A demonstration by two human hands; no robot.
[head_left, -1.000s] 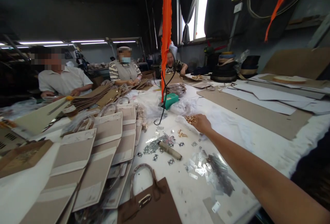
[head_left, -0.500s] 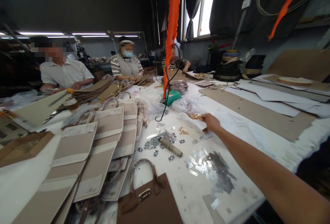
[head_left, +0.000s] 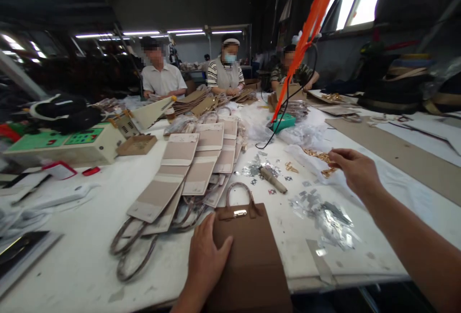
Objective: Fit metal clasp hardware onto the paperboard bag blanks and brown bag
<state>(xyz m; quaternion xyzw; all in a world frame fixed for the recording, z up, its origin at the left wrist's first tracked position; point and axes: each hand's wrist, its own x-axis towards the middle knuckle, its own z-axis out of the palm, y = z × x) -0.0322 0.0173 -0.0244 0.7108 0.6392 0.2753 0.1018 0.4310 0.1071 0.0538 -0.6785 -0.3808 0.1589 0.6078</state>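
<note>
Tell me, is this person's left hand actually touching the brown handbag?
Touching. The head view shows the left hand at the side of the brown handbag, its thumb lying over the bag's face with no gap visible.

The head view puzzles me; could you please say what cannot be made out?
In the head view:
Brown bag: lower end cut by the bottom edge.
Its left edge: partly hidden by the left hand.
Right hand: whether it grips gold pieces, too small to tell.
Green panel: markings too blurred.

the lower edge crops the brown bag (head_left: 255,261), and the left hand (head_left: 208,251) hides part of it.
</note>
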